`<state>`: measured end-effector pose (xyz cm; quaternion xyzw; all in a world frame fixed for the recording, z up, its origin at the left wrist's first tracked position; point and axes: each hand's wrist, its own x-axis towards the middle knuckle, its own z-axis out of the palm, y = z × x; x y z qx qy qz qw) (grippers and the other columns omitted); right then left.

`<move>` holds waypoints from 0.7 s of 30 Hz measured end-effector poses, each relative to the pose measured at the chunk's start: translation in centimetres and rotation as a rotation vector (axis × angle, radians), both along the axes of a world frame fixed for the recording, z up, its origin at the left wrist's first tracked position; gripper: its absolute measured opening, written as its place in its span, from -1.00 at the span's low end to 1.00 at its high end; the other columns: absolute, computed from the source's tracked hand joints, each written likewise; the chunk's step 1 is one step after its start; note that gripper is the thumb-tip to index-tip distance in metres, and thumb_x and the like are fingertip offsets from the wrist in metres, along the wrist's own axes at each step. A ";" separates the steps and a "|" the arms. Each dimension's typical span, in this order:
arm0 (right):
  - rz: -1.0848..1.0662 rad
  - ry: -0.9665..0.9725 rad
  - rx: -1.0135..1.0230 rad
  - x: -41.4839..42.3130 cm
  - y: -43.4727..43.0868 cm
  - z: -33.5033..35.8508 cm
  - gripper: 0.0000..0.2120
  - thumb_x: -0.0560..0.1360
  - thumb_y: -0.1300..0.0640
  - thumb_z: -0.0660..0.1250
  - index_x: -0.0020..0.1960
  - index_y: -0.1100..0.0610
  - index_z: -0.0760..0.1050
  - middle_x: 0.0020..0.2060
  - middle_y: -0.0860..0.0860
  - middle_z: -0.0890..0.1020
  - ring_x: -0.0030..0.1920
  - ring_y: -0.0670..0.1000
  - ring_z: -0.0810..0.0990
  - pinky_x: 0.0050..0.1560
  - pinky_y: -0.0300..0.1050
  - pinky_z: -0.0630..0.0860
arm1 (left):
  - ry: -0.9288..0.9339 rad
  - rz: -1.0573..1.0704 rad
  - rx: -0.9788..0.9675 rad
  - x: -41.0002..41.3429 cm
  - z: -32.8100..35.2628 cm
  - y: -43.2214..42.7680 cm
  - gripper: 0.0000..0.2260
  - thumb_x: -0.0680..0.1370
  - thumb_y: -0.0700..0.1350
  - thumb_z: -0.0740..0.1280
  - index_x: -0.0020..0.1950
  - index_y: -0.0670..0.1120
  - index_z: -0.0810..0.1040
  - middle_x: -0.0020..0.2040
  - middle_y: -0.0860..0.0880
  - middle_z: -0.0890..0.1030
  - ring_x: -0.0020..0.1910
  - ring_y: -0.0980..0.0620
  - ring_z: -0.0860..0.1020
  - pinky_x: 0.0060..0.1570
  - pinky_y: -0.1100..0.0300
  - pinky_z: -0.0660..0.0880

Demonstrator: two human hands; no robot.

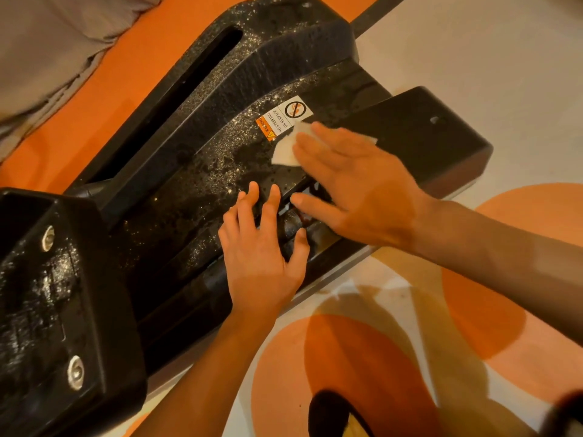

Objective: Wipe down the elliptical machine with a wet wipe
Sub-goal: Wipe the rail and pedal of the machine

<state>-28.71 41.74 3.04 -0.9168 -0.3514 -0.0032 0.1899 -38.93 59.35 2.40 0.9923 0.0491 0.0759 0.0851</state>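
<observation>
Your left hand (262, 247) and right hand (356, 184) are bare, forearms (202, 373) uncovered right to the frame edge. That dark shoe (331, 411) down low is too blurry to tell more.

One sticker (285, 116) sits on the black speckled cover of the elliptical machine (220, 171), toward 12 o'clock in the view and upside down to the wearer. Its white part reads "NO STEPPING ON SURFACE", with a crossed-out circle sign (295, 109) at 2 o'clock of the words. An orange strip (264, 126) at their 8 o'clock reads "WARNING" beside a small triangle.
</observation>
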 end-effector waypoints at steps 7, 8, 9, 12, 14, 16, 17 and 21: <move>-0.081 0.118 0.187 -2.4 -6.2 -1.8 -0.31 0.67 -0.28 -0.04 0.64 0.13 0.17 0.62 0.07 0.21 0.64 0.04 0.09 0.62 0.06 0.08 | -0.003 -0.012 0.005 0.1 -0.3 0.4 -0.39 0.59 0.19 0.18 0.57 -0.09 0.37 0.54 -0.22 0.36 0.45 -0.29 0.36 0.33 -0.32 0.36; -0.136 0.177 0.227 -2.0 -6.5 -2.0 -0.31 0.66 -0.27 -0.04 0.65 0.12 0.14 0.62 0.07 0.21 0.64 0.02 0.09 0.61 0.01 0.05 | -0.002 -0.010 0.003 0.0 -0.3 0.4 -0.39 0.59 0.19 0.17 0.58 -0.09 0.36 0.54 -0.22 0.36 0.45 -0.29 0.35 0.33 -0.32 0.36; -0.191 0.212 0.244 -1.5 -6.6 -2.0 -0.30 0.66 -0.28 -0.05 0.66 0.10 0.12 0.62 0.07 0.21 0.64 0.01 0.09 0.61 -0.03 0.03 | -0.003 -0.010 -0.001 0.0 -0.3 0.4 -0.39 0.60 0.20 0.16 0.58 -0.09 0.36 0.54 -0.22 0.36 0.45 -0.29 0.35 0.33 -0.32 0.35; -0.335 0.256 0.264 0.3 -5.9 -1.5 -0.31 0.64 -0.30 -0.10 0.66 0.06 0.13 0.63 0.06 0.21 0.63 0.03 0.11 0.59 -0.01 0.05 | -0.012 -0.018 -0.002 -0.1 -0.3 0.4 -0.40 0.61 0.20 0.16 0.57 -0.10 0.38 0.53 -0.23 0.37 0.44 -0.30 0.37 0.32 -0.32 0.36; -0.388 0.289 0.287 -0.4 -5.1 -1.0 -0.32 0.66 -0.29 -0.11 0.64 0.05 0.16 0.62 0.07 0.23 0.63 0.04 0.11 0.61 0.07 0.07 | -0.016 -0.025 0.009 0.0 -0.3 0.4 -0.40 0.61 0.20 0.16 0.56 -0.11 0.39 0.53 -0.24 0.37 0.43 -0.30 0.37 0.32 -0.32 0.37; -0.357 0.220 0.244 -3.8 -4.1 -0.9 -0.31 0.67 -0.27 -0.11 0.64 0.12 0.16 0.63 0.09 0.21 0.65 0.06 0.08 0.61 0.17 0.09 | -0.013 -0.022 0.025 0.0 -0.3 0.4 -0.40 0.61 0.19 0.16 0.56 -0.11 0.39 0.54 -0.24 0.37 0.45 -0.29 0.36 0.33 -0.31 0.37; -0.307 0.153 0.204 -6.1 -3.7 -1.1 -0.31 0.67 -0.25 -0.09 0.65 0.15 0.14 0.63 0.10 0.19 0.65 0.06 0.06 0.61 0.19 0.09 | -0.011 -0.019 0.031 0.0 -0.2 0.3 -0.40 0.61 0.19 0.16 0.57 -0.11 0.39 0.54 -0.23 0.36 0.46 -0.29 0.35 0.35 -0.31 0.36; -0.112 -0.013 0.178 -10.0 -4.4 -2.5 -0.37 0.69 -0.16 0.02 0.63 0.20 0.17 0.63 0.10 0.18 0.65 0.10 0.07 0.60 0.23 0.12 | -0.012 -0.016 0.025 -0.1 -0.2 0.2 -0.41 0.61 0.18 0.18 0.57 -0.10 0.39 0.55 -0.23 0.36 0.48 -0.28 0.34 0.37 -0.29 0.36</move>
